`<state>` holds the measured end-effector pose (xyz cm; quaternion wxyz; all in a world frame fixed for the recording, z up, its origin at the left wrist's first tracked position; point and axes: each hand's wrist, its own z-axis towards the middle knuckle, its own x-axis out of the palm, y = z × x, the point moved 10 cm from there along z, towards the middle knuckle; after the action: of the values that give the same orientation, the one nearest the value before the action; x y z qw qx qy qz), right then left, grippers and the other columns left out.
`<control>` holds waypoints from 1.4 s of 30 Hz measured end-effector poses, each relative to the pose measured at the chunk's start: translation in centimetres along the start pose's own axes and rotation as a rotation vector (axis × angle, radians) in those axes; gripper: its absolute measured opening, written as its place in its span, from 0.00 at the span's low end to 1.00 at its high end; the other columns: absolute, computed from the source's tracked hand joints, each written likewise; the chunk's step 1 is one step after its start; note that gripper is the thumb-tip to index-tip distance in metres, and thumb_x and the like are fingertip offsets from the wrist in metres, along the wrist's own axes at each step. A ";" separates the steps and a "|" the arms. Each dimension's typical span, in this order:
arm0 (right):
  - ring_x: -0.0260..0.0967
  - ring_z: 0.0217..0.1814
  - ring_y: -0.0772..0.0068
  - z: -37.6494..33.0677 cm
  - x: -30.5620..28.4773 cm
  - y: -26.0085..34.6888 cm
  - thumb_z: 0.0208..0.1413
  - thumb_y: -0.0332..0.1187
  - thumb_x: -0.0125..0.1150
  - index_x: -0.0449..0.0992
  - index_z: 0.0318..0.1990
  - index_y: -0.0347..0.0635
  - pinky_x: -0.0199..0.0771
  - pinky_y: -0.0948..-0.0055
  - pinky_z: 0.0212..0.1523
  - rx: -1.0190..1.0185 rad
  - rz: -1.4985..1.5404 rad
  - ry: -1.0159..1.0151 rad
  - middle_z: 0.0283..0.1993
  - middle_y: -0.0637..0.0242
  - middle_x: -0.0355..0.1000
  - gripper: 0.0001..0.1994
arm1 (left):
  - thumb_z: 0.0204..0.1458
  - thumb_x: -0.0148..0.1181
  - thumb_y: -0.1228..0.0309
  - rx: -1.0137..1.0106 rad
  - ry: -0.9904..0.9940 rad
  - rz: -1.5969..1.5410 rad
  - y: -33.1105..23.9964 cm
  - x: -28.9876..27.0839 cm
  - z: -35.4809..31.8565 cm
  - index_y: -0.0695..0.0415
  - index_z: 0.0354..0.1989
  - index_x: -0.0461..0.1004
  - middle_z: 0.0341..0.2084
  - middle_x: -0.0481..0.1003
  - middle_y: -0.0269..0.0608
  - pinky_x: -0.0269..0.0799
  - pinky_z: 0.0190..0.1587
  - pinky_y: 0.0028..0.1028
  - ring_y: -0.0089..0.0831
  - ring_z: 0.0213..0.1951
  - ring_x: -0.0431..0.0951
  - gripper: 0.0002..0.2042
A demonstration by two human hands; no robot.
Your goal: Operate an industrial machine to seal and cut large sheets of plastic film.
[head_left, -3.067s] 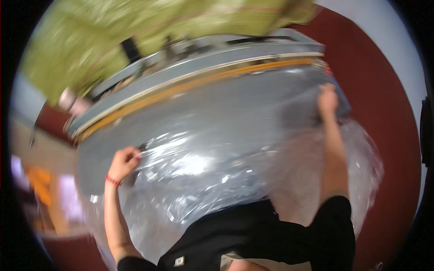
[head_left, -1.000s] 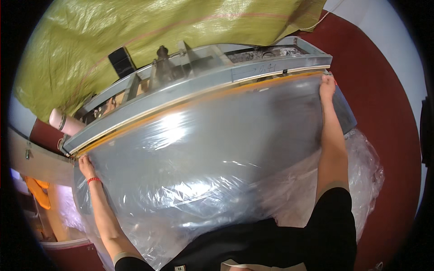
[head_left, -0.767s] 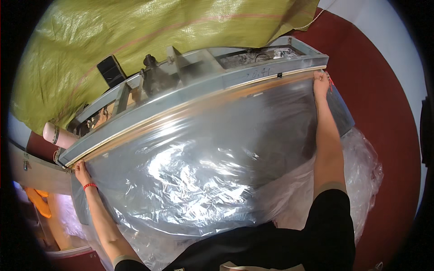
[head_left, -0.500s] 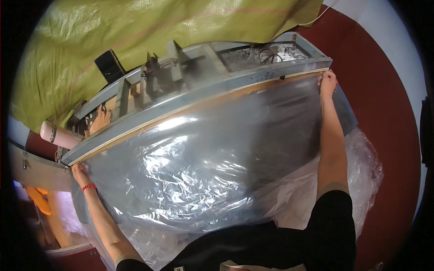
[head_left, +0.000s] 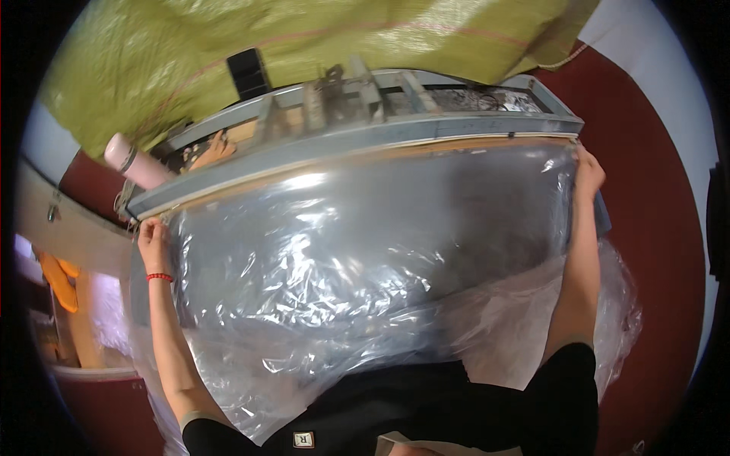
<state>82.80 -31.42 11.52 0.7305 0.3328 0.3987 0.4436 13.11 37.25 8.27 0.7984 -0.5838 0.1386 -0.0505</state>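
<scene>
A clear plastic sheet (head_left: 357,258), shiny and creased, is spread over a grey work surface in front of me. My left hand (head_left: 153,235), with a red bead bracelet at its wrist, pinches the sheet's far left corner close to the end of a long grey metal bar (head_left: 334,148). At the far right corner, my right hand (head_left: 588,176) has its fingers closed on the sheet, just below the bar's right end. Between the two hands the film runs along the bar, and loose folds hang toward my body.
Behind the bar, an open metal frame (head_left: 418,95) holds crosspieces, small hardware and a tan hand-shaped thing (head_left: 213,150). A pink cylinder (head_left: 137,161) lies at its left end. A black phone (head_left: 249,74) rests on the yellow-green tarp (head_left: 342,34). Orange gloves (head_left: 61,281) hang at left.
My view has turned, so the bar looks more level. My right hand has come slightly nearer from the bar's end. The film's right edge shows more creases, and both hands still hold it.
</scene>
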 end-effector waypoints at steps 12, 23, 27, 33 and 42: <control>0.61 0.49 0.66 -20.7 8.4 26.3 0.50 0.28 0.51 0.68 0.45 0.39 0.60 0.72 0.49 -0.654 0.006 0.271 0.48 0.61 0.64 0.14 | 0.46 0.50 0.80 0.103 0.182 -0.079 -13.5 0.6 -13.5 0.58 0.28 0.67 0.26 0.67 0.30 0.63 0.36 0.18 0.18 0.32 0.67 0.03; 0.61 0.30 0.83 -49.1 25.8 36.8 0.44 0.33 0.59 0.71 0.28 0.37 0.63 0.80 0.32 -0.453 0.589 1.602 0.25 0.70 0.68 0.08 | 0.45 0.55 0.77 0.153 0.394 0.241 -16.8 0.2 -17.5 0.62 0.32 0.69 0.23 0.68 0.31 0.65 0.32 0.20 0.18 0.28 0.68 0.06; 0.62 0.25 0.82 -39.6 24.0 27.9 0.40 0.33 0.63 0.73 0.22 0.39 0.63 0.79 0.29 -0.428 0.369 1.342 0.20 0.72 0.68 0.08 | 0.46 0.55 0.74 -0.084 0.782 0.478 -9.2 0.8 -22.3 0.62 0.27 0.71 0.20 0.70 0.35 0.65 0.29 0.21 0.20 0.25 0.69 0.04; 0.62 0.26 0.85 -15.0 7.7 8.8 0.42 0.31 0.61 0.75 0.24 0.38 0.62 0.82 0.29 -0.211 -0.075 0.614 0.21 0.73 0.69 0.06 | 0.43 0.55 0.71 -0.090 1.091 0.756 0.9 0.0 -29.0 0.59 0.25 0.71 0.22 0.71 0.44 0.67 0.32 0.30 0.38 0.28 0.71 0.05; 0.65 0.29 0.76 1.4 -19.0 -8.5 0.42 0.46 0.58 0.76 0.30 0.40 0.65 0.75 0.33 0.052 -0.462 -0.025 0.27 0.66 0.73 0.17 | 0.39 0.46 0.82 0.263 0.131 1.385 -2.2 -18.3 -9.1 0.61 0.25 0.73 0.33 0.71 0.49 0.67 0.37 0.33 0.43 0.35 0.72 0.08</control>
<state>81.83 -52.19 10.46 0.8087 0.2567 0.4666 0.2498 -6.75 32.60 10.78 0.7009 -0.2558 0.5187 0.4174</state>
